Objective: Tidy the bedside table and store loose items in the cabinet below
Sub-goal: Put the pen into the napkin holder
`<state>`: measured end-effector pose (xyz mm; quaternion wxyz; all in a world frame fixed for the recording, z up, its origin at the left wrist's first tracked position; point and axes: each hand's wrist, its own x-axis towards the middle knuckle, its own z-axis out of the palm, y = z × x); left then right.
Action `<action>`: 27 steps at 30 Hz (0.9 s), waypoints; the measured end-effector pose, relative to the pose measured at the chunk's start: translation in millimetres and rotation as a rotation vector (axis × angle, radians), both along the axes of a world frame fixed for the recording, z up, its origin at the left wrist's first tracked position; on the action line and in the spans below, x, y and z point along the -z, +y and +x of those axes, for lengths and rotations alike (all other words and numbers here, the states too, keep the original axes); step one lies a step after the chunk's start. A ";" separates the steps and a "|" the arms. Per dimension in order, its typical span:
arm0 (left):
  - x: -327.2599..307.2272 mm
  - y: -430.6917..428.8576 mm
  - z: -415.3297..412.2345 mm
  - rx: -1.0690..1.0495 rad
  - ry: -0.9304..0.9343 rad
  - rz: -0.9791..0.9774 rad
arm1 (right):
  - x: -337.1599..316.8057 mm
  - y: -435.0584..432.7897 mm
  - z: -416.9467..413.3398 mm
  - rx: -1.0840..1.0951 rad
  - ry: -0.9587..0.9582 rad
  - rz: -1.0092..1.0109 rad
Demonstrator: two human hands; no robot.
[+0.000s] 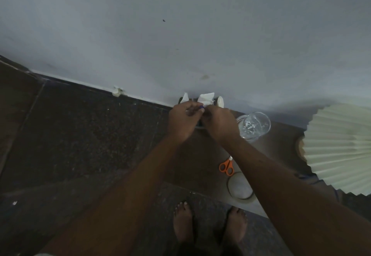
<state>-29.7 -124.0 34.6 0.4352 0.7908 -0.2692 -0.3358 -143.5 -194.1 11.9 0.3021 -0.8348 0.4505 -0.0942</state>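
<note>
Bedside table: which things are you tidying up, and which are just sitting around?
For the job: small blue thing pinched by left hand and right hand; white papers; orange scissors; glass; round disc.
Just there: pleated lampshade; wall; floor.

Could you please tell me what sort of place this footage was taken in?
Probably a bedroom at home: a small wooden table stands against a plain wall, with a pleated lampshade at one end and a drinking glass and orange scissors on it.

The clear tumbler [255, 126] is glossy glass. The brown tabletop [197, 165] looks like matt wood. The small scissors [226, 166] have smooth orange plastic handles. The cream pleated lampshade [339, 147] is matt, paper or cloth.
</note>
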 end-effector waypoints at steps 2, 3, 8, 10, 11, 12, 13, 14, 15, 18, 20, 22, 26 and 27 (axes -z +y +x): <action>0.8 -3.0 0.6 0.012 -0.075 0.045 | 2.6 -0.3 1.9 -0.016 0.039 0.034; 0.1 -5.0 1.3 0.018 -0.108 0.069 | 3.5 -0.8 2.9 -0.014 0.043 0.044; -3.7 -14.5 3.9 0.044 -0.171 0.115 | 2.9 -4.9 4.9 0.005 0.020 0.050; -5.1 -16.5 2.6 0.074 -0.140 0.115 | -1.1 -7.3 3.6 0.025 -0.013 0.055; -5.9 -17.3 1.5 0.090 -0.132 0.121 | -3.4 -8.1 2.5 0.032 -0.033 0.055; -6.3 -18.3 0.9 0.097 -0.133 0.128 | -5.5 -8.6 1.5 0.039 -0.048 0.056; -6.2 -19.6 0.0 0.095 -0.131 0.129 | -7.2 -9.0 0.4 0.046 -0.055 0.056; -6.3 -20.6 -0.8 0.087 -0.118 0.125 | -8.3 -9.3 -0.8 0.054 -0.056 0.053; -6.7 -21.4 -1.6 0.076 -0.098 0.120 | -9.0 -9.7 -2.1 0.063 -0.058 0.049; -8.4 -20.5 -4.3 0.038 -0.072 0.128 | -12.3 -11.5 -7.3 0.094 -0.097 0.070; -7.6 -17.1 -5.8 0.005 -0.076 0.130 | -14.5 -12.2 -11.3 0.092 -0.106 0.072; -5.8 -12.7 -6.5 -0.032 -0.066 0.121 | -15.9 -12.4 -14.4 0.086 -0.103 0.078; -2.0 -3.7 -9.4 -0.056 -0.041 0.106 | -16.3 -11.2 -19.9 0.086 -0.125 0.091; -2.6 -1.3 -10.6 -0.060 -0.030 0.104 | -16.9 -10.7 -21.4 0.093 -0.143 0.079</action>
